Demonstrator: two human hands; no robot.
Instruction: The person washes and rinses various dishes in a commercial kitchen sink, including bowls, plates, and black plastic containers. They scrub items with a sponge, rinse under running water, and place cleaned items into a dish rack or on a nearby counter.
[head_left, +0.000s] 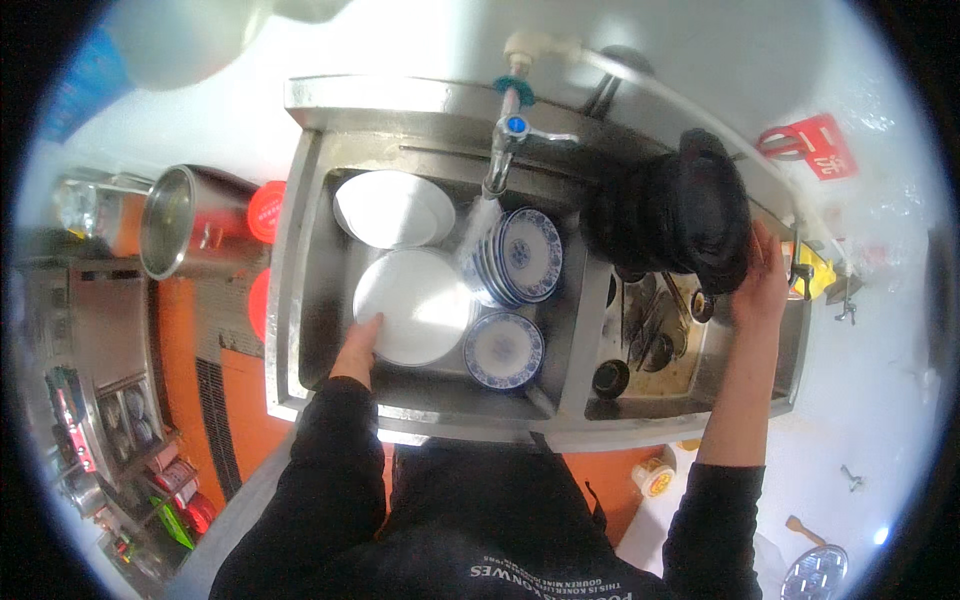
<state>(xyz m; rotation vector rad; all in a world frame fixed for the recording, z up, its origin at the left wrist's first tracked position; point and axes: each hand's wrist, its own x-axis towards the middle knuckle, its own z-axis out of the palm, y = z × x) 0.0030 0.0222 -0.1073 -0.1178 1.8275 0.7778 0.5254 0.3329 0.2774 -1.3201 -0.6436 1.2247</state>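
My left hand (360, 346) is at the near left rim of a round white plate (412, 307), its thumb over the rim and its other fingers hidden. The plate lies in the left basin of a steel sink (322, 360). Behind it is a white oval dish (394, 208). A tilted stack of blue-and-white bowls (531, 255) leans beside the plates, and one patterned dish (504, 351) lies in front. Over the right basin, my right hand (759, 281) grips the right side of a stack of black dishes (675, 210); its fingers are partly hidden.
Water runs from the faucet (499, 150) onto the bowls. In the right basin lie several utensils (652, 330) and a small black bowl (610, 378). A large steel pot (169, 221) and red lids (268, 211) stand left of the sink. A white tub (652, 478) sits below.
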